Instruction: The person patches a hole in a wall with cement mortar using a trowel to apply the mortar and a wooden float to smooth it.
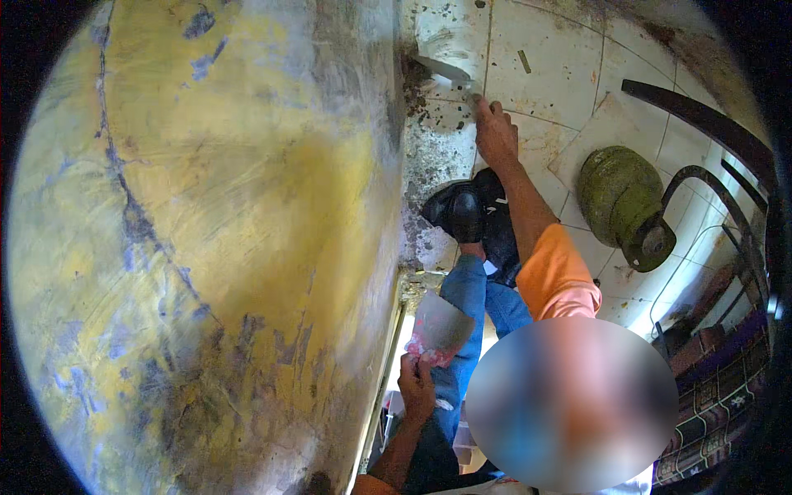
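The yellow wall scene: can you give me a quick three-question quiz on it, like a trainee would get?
1. True or false: the right hand holds a scraper at the foot of the yellow wall.
2. What lies on the tiled floor? A) red bucket B) green gas cylinder C) ladder
3. Fill in: the left hand holds a flat blade; the right arm's sleeve is ____.
Key: 1 true; 2 B; 3 orange.
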`<action>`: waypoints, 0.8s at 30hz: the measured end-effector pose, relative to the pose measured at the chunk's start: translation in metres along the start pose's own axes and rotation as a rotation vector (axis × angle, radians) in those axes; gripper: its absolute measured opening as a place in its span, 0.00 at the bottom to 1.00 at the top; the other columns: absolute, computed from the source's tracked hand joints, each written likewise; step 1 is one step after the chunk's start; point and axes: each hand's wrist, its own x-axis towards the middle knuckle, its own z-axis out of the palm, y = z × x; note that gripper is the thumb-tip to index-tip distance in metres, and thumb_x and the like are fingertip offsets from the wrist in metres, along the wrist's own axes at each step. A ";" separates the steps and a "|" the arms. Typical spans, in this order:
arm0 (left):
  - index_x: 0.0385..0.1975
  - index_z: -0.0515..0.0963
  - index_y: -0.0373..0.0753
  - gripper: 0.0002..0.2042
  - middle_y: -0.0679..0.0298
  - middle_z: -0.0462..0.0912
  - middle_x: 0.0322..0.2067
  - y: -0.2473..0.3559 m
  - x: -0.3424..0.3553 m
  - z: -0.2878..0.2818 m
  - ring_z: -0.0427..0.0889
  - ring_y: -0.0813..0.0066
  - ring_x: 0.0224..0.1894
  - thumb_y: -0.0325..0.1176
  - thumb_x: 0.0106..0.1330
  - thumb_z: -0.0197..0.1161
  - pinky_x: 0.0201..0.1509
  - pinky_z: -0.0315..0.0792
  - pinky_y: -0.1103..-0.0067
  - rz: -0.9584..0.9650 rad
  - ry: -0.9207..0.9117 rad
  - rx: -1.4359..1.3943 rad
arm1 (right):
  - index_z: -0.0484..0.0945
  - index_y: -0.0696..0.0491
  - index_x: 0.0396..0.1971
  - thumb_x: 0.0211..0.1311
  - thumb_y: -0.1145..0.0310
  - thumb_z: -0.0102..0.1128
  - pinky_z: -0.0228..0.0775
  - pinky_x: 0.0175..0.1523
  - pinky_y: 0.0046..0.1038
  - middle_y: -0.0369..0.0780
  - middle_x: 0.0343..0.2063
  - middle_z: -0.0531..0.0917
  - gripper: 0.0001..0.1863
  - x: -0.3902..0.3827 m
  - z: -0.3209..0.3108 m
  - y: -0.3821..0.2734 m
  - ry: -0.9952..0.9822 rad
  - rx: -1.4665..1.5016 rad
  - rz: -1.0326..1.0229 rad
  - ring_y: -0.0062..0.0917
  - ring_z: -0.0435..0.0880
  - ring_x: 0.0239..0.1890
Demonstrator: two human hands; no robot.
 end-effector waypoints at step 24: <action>0.47 0.73 0.33 0.10 0.61 0.81 0.34 -0.023 0.002 0.000 0.77 0.78 0.37 0.36 0.82 0.58 0.42 0.74 0.75 0.005 0.016 -0.080 | 0.83 0.54 0.49 0.75 0.51 0.57 0.67 0.21 0.28 0.34 0.21 0.78 0.21 -0.039 0.072 -0.075 -0.195 1.550 0.476 0.20 0.74 0.17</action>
